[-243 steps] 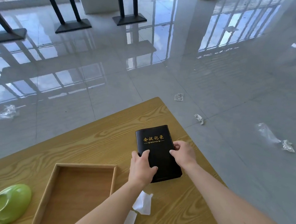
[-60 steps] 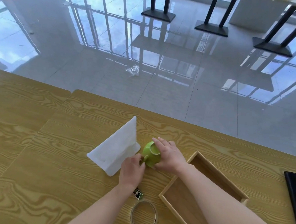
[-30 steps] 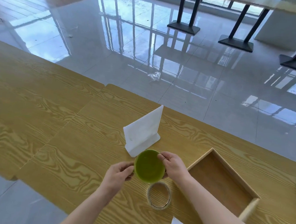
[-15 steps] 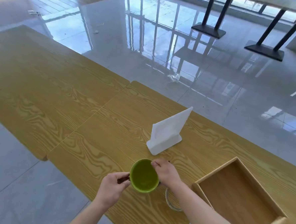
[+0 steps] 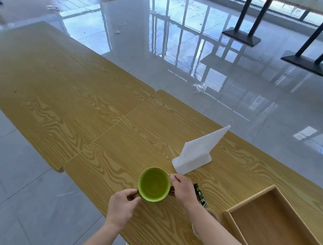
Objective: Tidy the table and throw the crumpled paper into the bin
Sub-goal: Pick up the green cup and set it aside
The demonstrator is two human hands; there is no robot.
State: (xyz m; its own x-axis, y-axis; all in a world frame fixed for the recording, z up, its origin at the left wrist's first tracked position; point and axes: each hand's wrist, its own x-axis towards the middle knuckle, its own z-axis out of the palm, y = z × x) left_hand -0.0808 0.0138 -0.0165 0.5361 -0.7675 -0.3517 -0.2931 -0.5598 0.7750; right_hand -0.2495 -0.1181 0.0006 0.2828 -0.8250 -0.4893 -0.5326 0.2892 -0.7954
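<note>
A green cup (image 5: pixel 154 184) stands upright with its mouth up on the wooden table (image 5: pixel 137 136), near the front edge. My left hand (image 5: pixel 121 205) grips it at its near-left side, where the handle is hidden under my fingers. My right hand (image 5: pixel 183 190) holds its right rim and side. No crumpled paper or bin shows on the table in this view.
A white sign stand (image 5: pixel 196 153) sits just behind the cup. A small dark green packet (image 5: pixel 201 195) lies right of my right hand, and a tape ring is mostly hidden under my right forearm. A wooden tray (image 5: pixel 275 224) is at the right. Plastic scraps (image 5: pixel 199 86) lie on the floor.
The green cup was lying tipped beside the sign stand; both hands turned it upright and shifted it toward the table's front edge. The view has swung left, putting the tray at the right edge.
</note>
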